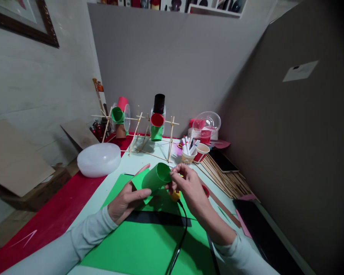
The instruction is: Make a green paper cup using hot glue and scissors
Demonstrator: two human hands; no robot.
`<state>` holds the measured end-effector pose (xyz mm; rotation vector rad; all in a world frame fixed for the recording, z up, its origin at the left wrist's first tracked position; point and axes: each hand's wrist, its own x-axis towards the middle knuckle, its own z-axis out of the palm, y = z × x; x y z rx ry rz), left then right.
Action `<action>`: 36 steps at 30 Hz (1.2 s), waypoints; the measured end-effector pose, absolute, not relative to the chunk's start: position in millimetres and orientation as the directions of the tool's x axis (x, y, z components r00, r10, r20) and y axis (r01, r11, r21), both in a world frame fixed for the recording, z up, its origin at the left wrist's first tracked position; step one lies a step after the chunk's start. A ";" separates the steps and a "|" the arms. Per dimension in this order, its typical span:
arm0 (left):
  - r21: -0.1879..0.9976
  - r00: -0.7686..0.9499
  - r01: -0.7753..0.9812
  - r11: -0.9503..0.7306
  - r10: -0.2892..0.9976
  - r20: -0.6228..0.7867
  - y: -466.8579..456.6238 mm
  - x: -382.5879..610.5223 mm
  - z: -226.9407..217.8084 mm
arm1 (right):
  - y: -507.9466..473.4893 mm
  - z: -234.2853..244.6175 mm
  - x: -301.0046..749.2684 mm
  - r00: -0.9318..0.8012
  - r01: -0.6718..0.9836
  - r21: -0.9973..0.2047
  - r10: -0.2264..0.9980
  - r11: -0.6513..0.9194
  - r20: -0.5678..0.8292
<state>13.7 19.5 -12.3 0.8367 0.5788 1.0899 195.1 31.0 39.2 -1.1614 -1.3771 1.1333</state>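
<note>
My left hand (129, 199) holds a green paper tube (155, 178) with a flat green flap at its left side. The thumb lies along the front of the paper and the fingers are behind it. The tube tilts, its open end facing up and right. At that end my right hand (190, 185) has thumb and fingertips pinched together by the rim; what is between them, if anything, is too small to make out. Below the right fingers sits a yellow tool (176, 196), apparently a glue gun, mostly hidden, with a black cord (186, 225) running toward me.
Green sheets (149, 244) with a black strip (160, 218) cover the near table. Behind stand two stick frames (172, 141) carrying coloured paper tubes. A clear plastic bowl (99, 160) is left; a cup of markers (188, 157), wooden sticks (223, 173) and a phone (223, 160) are right.
</note>
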 end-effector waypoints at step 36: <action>0.717 0.324 -0.464 0.520 0.853 -0.409 28.2 -0.8 -3.0 | 1.0 53.8 341.3 0.072 0.829 -0.532 0.911 0.172 0.407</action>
